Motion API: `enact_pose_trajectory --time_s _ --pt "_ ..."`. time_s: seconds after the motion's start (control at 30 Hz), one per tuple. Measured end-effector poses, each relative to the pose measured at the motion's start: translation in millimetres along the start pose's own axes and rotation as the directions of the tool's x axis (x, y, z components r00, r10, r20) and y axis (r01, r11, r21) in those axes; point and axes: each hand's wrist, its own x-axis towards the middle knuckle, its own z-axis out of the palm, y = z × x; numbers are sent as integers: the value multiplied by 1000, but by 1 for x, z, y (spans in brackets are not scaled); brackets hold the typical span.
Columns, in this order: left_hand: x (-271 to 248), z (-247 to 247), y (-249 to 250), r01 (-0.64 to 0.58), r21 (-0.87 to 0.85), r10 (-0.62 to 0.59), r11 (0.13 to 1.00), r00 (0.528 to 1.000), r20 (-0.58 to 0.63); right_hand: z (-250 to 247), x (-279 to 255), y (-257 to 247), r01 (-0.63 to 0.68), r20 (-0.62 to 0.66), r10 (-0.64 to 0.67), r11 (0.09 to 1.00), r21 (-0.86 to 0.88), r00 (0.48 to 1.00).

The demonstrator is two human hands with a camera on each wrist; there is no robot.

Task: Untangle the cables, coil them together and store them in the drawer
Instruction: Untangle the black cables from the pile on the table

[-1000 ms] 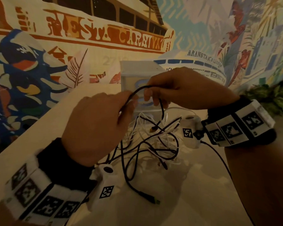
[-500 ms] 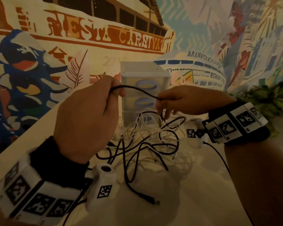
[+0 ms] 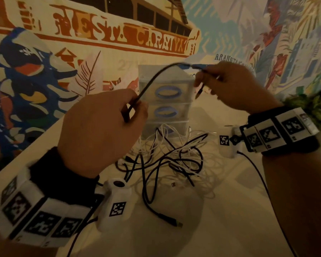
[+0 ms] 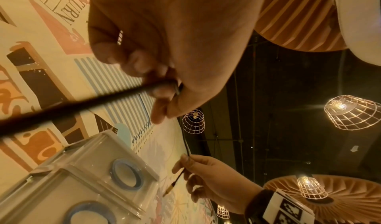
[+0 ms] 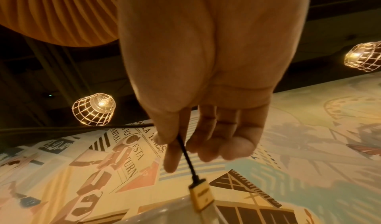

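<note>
Head, left hand: raised over the surface, grip pinched on a black cable between thumb and fingers.
Head, cable: arcs up and right from the left grip to the right hand, in front of the drawer unit.
Head, right hand: held higher than the left, grip clamped on the same cable near its end; a short tail with the plug hangs below the fingers.
Head, tangle: black and white cables heaped on the surface just in front of the drawer unit, below both hands; one black end trails toward the camera.
Head, drawers: all appear closed, blue ring handles facing the person.

Left wrist, left hand: thumb and fingertips together on the cable, which runs out lower left, blurred.
Left wrist, right hand: beyond and below, pinching the thin cable, plug dangling under it beside the drawer unit.

Right wrist, right hand: thumb and forefinger pinched on the cable; other fingers loosely curled, off it.
Right wrist, plug: hangs just below the grip, above the top of the drawer unit.
Right wrist, rest of cable: leaves the grip to the left, dark and blurred.
</note>
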Motion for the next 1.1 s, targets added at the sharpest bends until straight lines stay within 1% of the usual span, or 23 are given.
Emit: enact_pose_trajectory --time_s 0.03,0.07,0.1,0.2,0.27,0.3,0.33,0.37,0.4,0.43,0.47,0.53,0.57,0.63,0.67,0.73,0.83,0.93,1.0,1.03,1.1 --pt "0 2 -3 4 27 -4 1000 999 32 -2 1 4 -23 -70 24 1000 18 997" --pt "0 3 -6 14 53 -18 999 997 70 -5 1 8 -45 -113 50 998 44 992" --pt "0 4 -9 30 78 -38 996 993 108 -7 0 10 -64 -128 71 996 62 989" --pt "0 4 -18 105 133 -131 986 971 200 -11 0 10 -85 -95 91 994 64 991" --pt "0 5 -22 144 116 -169 983 955 245 -13 -1 1 -67 -44 71 994 87 997" --pt "0 5 -23 168 69 -180 983 947 265 -13 -2 -4 -48 -1 48 994 103 999" --pt "1 5 -20 216 -25 -200 976 940 276 -13 -3 -10 -24 56 18 993 112 998" --pt "3 5 -16 288 -162 -235 944 929 284 -12 -6 -16 -1 128 -13 994 113 992" --pt "4 4 -11 356 -316 -269 880 920 286 -10 -8 -23 22 204 -44 994 109 978" --pt "6 4 -8 386 -457 -289 802 919 269 -7 -10 -29 45 273 -72 994 103 959" --pt "7 4 -6 366 -557 -289 745 930 225 -3 -10 -35 68 327 -96 993 96 940" --pt "9 5 -7 261 -653 -258 711 961 102 6 -11 -45 102 393 -132 990 97 910" --pt "9 5 -8 226 -684 -252 694 966 63 11 -11 -49 114 414 -149 988 108 898" --pt "10 7 -11 194 -728 -252 658 967 30 20 -11 -53 132 441 -180 982 137 879" --pt "10 8 -11 182 -735 -252 653 968 15 23 -11 -53 134 449 -189 979 151 873" --pt "10 9 -12 160 -735 -246 659 969 -9 27 -11 -50 133 471 -190 979 153 861" --pt "10 11 -13 159 -711 -242 685 970 -16 35 -11 -47 119 522 -176 983 141 835" --pt "10 13 -14 170 -685 -251 709 968 -19 39 -14 -51 59 547 -177 972 226 818" --pt "10 13 -13 178 -675 -255 716 967 -15 39 -16 -59 11 603 -211 948 317 769" --pt "10 13 -12 181 -667 -258 723 966 -17 40 -17 -64 25 632 -244 942 334 735" --pt "10 12 -11 189 -630 -265 753 964 -27 39 -19 -69 94 681 -295 944 316 671"
